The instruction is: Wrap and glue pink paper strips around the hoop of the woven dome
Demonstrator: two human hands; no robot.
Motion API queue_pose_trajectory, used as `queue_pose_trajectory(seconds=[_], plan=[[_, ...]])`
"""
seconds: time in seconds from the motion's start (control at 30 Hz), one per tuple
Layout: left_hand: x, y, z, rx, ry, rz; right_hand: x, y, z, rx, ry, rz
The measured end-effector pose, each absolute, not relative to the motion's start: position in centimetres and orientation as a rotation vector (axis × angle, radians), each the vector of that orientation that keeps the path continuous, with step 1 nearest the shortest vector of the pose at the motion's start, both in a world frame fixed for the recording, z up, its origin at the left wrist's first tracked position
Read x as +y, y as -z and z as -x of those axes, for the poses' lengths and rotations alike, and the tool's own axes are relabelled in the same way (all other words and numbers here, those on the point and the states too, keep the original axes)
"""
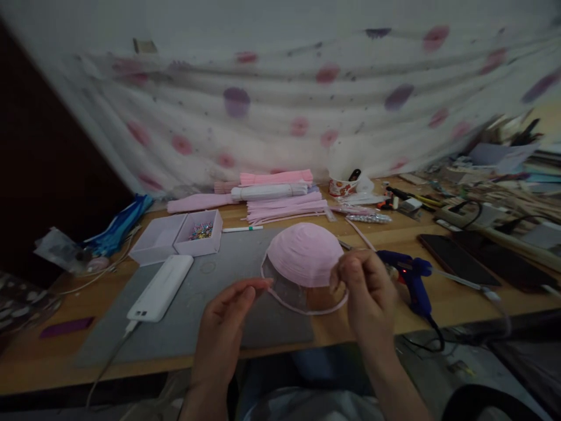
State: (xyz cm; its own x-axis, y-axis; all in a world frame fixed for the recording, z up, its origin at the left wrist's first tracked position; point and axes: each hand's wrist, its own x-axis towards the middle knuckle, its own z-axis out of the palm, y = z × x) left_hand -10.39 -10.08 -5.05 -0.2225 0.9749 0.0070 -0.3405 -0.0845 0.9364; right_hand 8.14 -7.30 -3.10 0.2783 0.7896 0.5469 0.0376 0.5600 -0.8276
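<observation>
A pale pink dome (305,252), built up of ridged strips, sits over the front right part of a grey mat. From it a thin pink strip (302,310) curves out in a loop toward me. My left hand (234,310) pinches the strip near the loop's left side, thumb against forefinger. On the right, my right hand (363,286) is closed beside the dome's edge, its fingertips pressed together on the strip's other side. The fingertips of the right hand are slightly blurred.
A blue glue gun (412,278) lies right of my right hand, near dark phones (458,257). At left are a white power bank (161,287) and a box of colourful beads (199,233). Bundles of pink and white strips (280,199) lie behind the dome.
</observation>
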Motion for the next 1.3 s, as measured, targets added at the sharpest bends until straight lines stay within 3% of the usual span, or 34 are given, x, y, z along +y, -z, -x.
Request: queue_pose_trajectory(seconds=[0.2, 0.47, 0.77, 1.3], plan=[[-8.3, 4.8, 12.5, 1.020, -1.752, -0.586, -9.7, 3.7, -15.7, -1.427, 0.033, 1.261], [-8.1, 4.4, 11.1, 0.886, -1.597, -0.492, -10.8, 4.4, -17.4, -1.462, 0.187, 1.461], [-10.6, 4.4, 7.9, 0.821, -1.454, -0.773, -10.5, 1.5, -7.3, -1.904, -0.427, 0.954], [-12.6, 4.5, 5.9, 0.618, -1.379, -0.721, -9.3, 4.0, -6.3, -1.678, -0.140, 1.045]])
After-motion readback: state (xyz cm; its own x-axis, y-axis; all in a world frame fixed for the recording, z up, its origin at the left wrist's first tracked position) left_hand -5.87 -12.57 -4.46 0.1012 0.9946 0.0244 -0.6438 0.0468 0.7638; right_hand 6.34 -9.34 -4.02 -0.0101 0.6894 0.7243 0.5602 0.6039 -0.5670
